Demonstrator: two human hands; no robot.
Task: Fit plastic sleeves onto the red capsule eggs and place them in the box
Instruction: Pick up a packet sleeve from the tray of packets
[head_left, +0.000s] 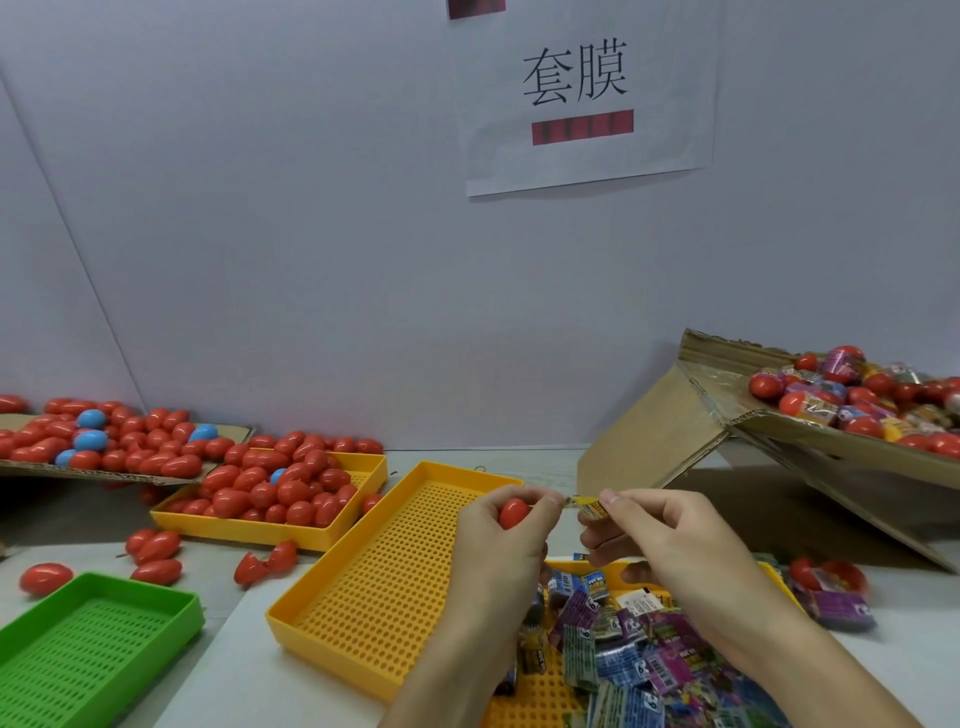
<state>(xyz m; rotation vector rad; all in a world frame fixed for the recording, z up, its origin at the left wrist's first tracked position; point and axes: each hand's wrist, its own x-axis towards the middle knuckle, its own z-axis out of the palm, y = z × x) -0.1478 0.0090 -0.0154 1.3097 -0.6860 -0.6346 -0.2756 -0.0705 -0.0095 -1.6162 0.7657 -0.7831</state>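
Note:
My left hand (498, 535) grips a red capsule egg (514, 513) in its curled fingers. Its thumb and forefinger also pinch the left end of a flat yellow plastic sleeve (589, 506). My right hand (660, 540) pinches the sleeve's right end. Both hands hover above an empty yellow perforated tray (363, 587). A tilted cardboard box (810, 431) at the right holds several sleeved eggs (857, 405). Loose printed sleeves (639, 654) fill a yellow tray below my right hand.
A yellow tray (358, 499) of bare red eggs (275, 488) sits at the left, behind it a cardboard sheet (31, 467) heaped with red and blue eggs. Loose eggs (156, 551) lie on the table. A green tray (93, 639) is at the bottom left.

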